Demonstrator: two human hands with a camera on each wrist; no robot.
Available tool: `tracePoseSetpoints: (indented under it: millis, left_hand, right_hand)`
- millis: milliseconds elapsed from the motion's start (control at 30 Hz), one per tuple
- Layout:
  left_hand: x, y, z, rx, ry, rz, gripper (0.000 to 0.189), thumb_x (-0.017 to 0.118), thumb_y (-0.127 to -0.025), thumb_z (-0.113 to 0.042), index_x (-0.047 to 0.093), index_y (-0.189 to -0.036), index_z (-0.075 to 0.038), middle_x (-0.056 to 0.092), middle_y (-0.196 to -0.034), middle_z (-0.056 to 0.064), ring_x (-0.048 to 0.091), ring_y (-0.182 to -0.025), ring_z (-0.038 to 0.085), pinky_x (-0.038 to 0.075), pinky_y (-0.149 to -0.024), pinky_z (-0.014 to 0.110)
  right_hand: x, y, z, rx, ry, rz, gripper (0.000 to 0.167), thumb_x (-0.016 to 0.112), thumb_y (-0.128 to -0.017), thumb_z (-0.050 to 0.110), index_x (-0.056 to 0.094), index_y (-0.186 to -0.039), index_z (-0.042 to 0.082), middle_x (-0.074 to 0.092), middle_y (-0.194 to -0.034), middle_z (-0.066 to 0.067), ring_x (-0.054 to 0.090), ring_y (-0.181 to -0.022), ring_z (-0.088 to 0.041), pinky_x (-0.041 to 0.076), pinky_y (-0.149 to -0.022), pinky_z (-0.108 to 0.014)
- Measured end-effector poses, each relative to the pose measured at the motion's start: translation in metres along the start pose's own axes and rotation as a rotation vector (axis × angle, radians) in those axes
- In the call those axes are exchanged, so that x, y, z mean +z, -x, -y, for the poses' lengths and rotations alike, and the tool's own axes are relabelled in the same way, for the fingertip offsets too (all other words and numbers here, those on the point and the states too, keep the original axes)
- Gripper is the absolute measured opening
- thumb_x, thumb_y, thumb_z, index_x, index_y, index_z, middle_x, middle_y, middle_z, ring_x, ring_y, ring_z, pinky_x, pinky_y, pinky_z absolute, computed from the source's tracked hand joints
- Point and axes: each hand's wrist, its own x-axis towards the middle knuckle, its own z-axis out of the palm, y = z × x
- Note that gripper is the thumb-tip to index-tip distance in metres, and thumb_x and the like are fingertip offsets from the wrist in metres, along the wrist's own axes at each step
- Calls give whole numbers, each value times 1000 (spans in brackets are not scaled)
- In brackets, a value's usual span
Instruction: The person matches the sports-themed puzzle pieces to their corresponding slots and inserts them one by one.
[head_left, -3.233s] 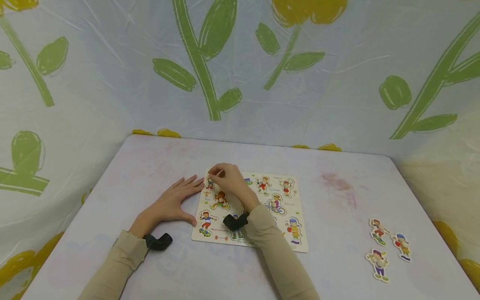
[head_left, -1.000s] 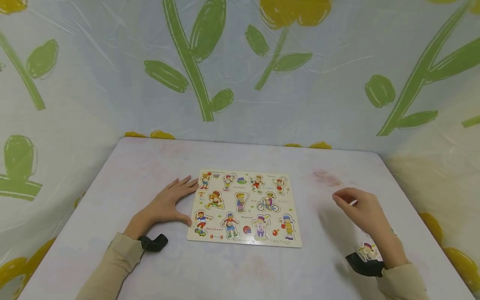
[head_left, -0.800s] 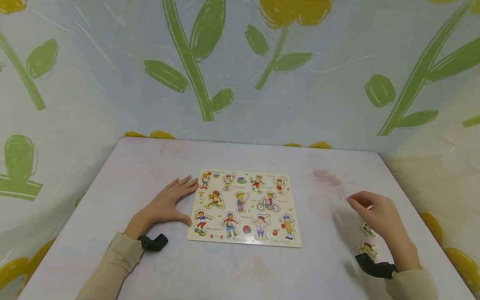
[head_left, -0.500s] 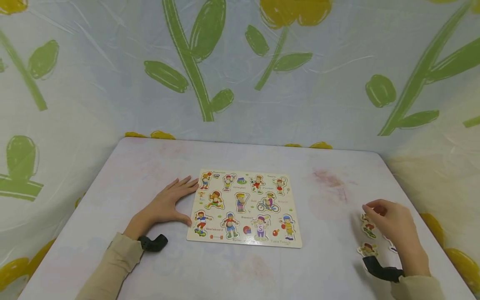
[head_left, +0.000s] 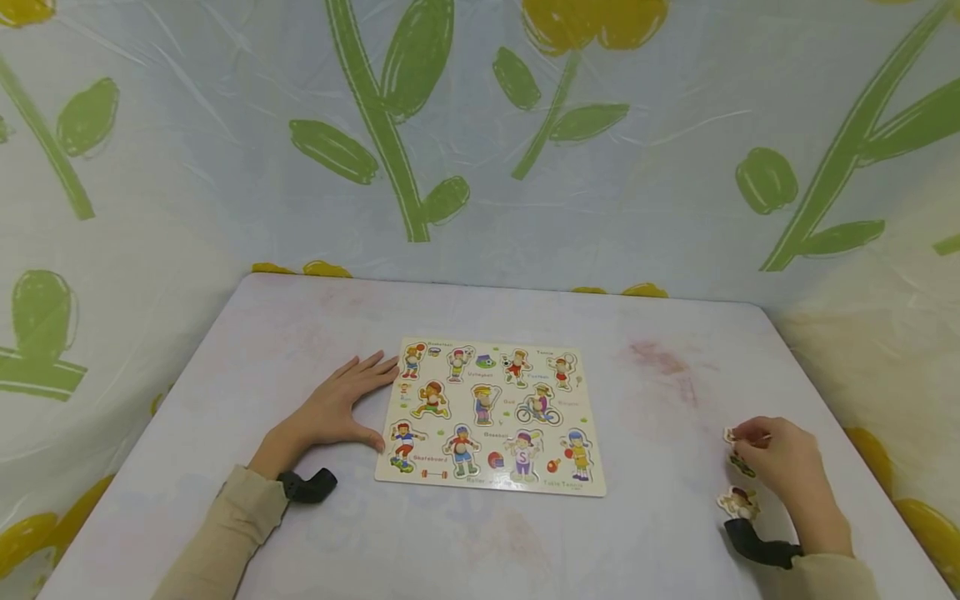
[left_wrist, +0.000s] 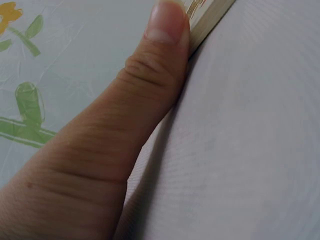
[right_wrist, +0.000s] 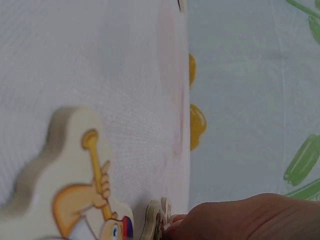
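A wooden puzzle board [head_left: 491, 417] with cartoon sports figures lies flat mid-table. My left hand [head_left: 333, 408], fingers spread, rests at its left edge; in the left wrist view the thumb [left_wrist: 165, 30] touches the board's side. Over at the right, my right hand [head_left: 791, 467] pinches a skateboarder puzzle piece [head_left: 742, 465] with thumb and fingertips, which partly cover it. Just below that lies a baseball-player puzzle piece [head_left: 738, 502], large in the right wrist view, where its raised bat [right_wrist: 92, 145] shows. The third loose piece is hidden behind the right hand.
The pale table [head_left: 510, 542] has reddish stains [head_left: 660, 358] right of the board. A flower-printed sheet [head_left: 600, 183] rises behind and at both sides. Black wrist mounts [head_left: 307, 486] stick out from both forearms.
My right hand has left the board's upper left, where a basketball figure now sits, and gone right and down to the loose pieces, taking hold of the skateboarder piece. The left hand has stayed put.
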Motion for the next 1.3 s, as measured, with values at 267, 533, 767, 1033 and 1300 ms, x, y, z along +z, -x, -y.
tracePoseSetpoints:
  millis: [267, 533, 767, 1033, 1300]
  left_hand:
    - [0, 0, 0, -10, 6, 4, 119, 74, -60, -78, 39, -153, -11, 31, -161, 5, 18, -150, 32, 10, -122, 53]
    - [2, 0, 3, -14, 5, 8, 120, 72, -60, -79, 39, -154, -12, 30, -161, 4, 17, -150, 31, 9, -122, 52]
    - [1, 1, 2, -15, -1, 8, 120, 72, -60, -80, 39, -153, -12, 31, -161, 4, 18, -150, 32, 9, -122, 53]
    - [0, 0, 1, -13, 2, 5, 119, 72, -60, -80, 39, -153, -11, 31, -160, 5, 18, -150, 32, 10, -121, 53]
    - [2, -1, 2, -6, 4, 0, 120, 73, -60, -79, 40, -153, -12, 32, -160, 5, 18, -150, 32, 10, -122, 53]
  right_hand:
    - [3, 1, -2, 32, -2, -22, 4, 68, -79, 1, 70, -82, -2, 65, -75, -11, 57, -68, -23, 43, -49, -26]
    - [4, -1, -3, 42, -11, 3, 5, 69, -80, 1, 70, -82, -3, 66, -74, -12, 57, -66, -22, 44, -50, -28]
    - [4, -1, 4, 53, -44, 53, 6, 70, -82, 2, 71, -85, -3, 66, -76, -9, 56, -68, -20, 45, -50, -26]
    - [4, -5, 16, -3, -34, 61, 4, 71, -81, 1, 71, -85, -1, 65, -79, -9, 56, -68, -18, 45, -52, -27]
    - [5, -14, 30, -88, -48, 73, 3, 72, -80, 0, 71, -83, -1, 65, -78, -8, 57, -69, -19, 45, -51, -26]
